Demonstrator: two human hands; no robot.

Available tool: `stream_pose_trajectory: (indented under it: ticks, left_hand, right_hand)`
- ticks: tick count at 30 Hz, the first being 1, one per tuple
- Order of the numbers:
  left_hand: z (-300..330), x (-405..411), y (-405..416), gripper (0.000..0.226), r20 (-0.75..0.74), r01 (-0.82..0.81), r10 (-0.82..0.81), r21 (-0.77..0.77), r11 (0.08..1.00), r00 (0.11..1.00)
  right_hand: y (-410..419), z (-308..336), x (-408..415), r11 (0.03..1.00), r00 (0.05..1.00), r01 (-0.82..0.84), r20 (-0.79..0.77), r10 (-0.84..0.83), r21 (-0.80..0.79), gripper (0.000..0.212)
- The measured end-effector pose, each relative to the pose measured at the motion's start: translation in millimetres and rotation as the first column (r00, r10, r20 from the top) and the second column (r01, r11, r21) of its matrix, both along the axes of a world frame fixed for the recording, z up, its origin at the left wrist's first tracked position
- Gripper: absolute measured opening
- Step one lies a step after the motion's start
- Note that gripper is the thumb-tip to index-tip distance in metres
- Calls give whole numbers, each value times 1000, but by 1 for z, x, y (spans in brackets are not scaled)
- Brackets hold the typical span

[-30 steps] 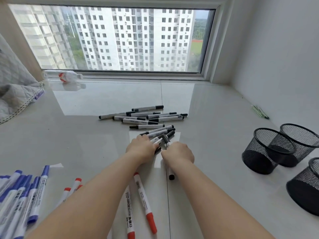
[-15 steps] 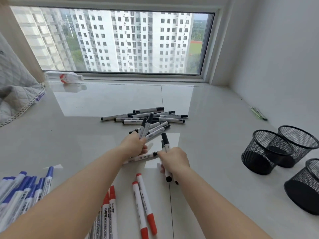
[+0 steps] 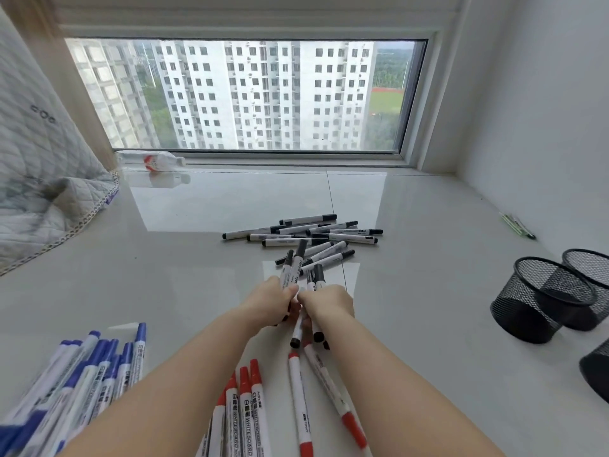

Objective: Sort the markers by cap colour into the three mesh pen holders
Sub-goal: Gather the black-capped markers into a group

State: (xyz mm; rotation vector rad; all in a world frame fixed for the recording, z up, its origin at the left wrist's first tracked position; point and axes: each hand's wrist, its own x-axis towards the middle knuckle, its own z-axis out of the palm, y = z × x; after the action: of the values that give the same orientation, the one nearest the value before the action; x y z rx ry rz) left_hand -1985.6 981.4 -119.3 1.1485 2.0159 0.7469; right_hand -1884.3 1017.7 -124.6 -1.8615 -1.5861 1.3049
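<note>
Now black markers (image 3: 298, 265) gripped in both fists (caps up).

Pulled both hands in together: my left hand (image 3: 270, 303) and right hand (image 3: 328, 303) were apart half a second ago and now touched. A second ago both were flat on the black markers; now each gripped a few and held them up off the worktop (image 3: 164, 275). The marker that had stuck out sideways under my left hand got gathered into the black-capped bunch (image 3: 301, 275), caps pointing at the loose black pile (image 3: 306, 234).
</note>
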Motion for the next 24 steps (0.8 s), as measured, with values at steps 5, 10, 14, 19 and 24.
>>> stream_pose_trajectory:
  ticks: [5,10,14,19,24]
  left_hand:
    - [15,7,-7,16,339,-81,40,109,991,940]
    - [21,45,-17,14,349,-63,40,56,996,936]
    - [11,100,-20,24,417,-45,38,7,999,908]
    - [-4,153,-24,26,240,-101,94,19,995,966]
    - [-5,158,-41,27,132,-91,85,39,995,988]
  right_hand:
    - [5,14,25,998,988,60,-138,-62,-17,19]
    - [8,25,96,992,966,112,-226,-123,-62,18]
    - [-7,26,150,989,959,108,-250,-130,-102,13]
    - [-25,20,189,994,969,92,-223,-104,-65,9]
    - [-49,9,201,999,994,34,-104,-29,40,7]
